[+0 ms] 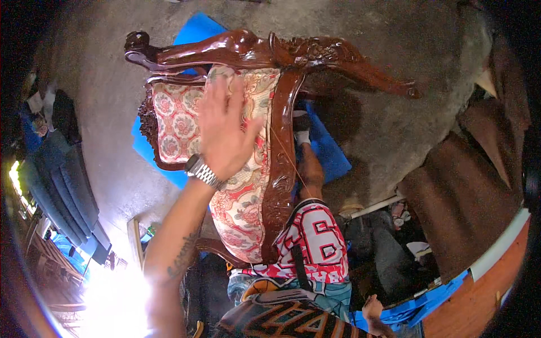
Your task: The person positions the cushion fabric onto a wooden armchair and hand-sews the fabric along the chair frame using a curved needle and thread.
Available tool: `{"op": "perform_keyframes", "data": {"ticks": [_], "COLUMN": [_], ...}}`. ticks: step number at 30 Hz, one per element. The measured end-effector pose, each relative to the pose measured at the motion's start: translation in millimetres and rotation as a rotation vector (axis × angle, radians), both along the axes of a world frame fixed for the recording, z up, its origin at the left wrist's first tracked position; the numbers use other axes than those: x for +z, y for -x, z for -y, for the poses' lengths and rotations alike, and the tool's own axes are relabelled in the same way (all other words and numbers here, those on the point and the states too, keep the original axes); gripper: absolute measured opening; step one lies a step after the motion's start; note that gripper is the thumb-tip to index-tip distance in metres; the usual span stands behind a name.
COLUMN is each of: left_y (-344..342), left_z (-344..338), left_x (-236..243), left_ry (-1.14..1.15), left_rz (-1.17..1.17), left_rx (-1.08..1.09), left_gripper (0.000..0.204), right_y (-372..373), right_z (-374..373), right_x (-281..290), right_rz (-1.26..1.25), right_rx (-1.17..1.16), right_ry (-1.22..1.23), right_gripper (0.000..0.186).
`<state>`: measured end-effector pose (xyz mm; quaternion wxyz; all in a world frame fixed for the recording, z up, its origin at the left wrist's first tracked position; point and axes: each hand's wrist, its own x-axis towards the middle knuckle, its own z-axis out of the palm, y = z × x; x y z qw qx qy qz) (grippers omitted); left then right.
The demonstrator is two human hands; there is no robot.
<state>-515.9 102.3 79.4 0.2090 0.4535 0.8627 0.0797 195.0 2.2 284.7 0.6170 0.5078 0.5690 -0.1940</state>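
A carved, glossy dark-wood chair (284, 152) lies tipped over in front of me. Its seat (239, 222) and backrest panel (176, 121) are covered in red and cream floral fabric. My left hand (225, 127), slightly blurred, is flat over the seat fabric with its fingers stretched out and holds nothing. A metal watch (204, 172) is on that wrist. From the seat edge near my thumb, a thin thread (293, 164) runs down toward my lap. My right hand (372, 308) is low at the right, away from the chair, fingers curled; what they hold, if anything, cannot be made out.
Blue sheeting (329, 149) lies under the chair on the concrete floor (389, 39). My bent leg (311, 172) is close beside the wooden frame. Brown material (459, 197) is draped at the right, with dark cloth (389, 253) nearer. Folded grey-blue fabric (65, 180) stands at the left.
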Motion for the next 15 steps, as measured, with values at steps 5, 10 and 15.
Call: {"op": "perform_keyframes", "data": {"ticks": [5, 10, 15], "left_y": [-13, -25, -39], "left_z": [-5, -9, -1], "left_x": [-29, -35, -19], "left_ry": [0.023, -0.003, -0.023], "left_rz": [-0.233, -0.366, -0.223], "left_rx": [0.202, 0.028, 0.036], "left_gripper": [0.065, 0.067, 0.066], "right_y": [-1, 1, 5], "right_z": [5, 0, -23], "right_x": [5, 11, 14], "right_rz": [0.066, 0.188, 0.119], "right_rx": [0.006, 0.011, 0.078], "right_ry": [0.034, 0.067, 0.017], "right_gripper": [0.031, 0.034, 0.031]}}
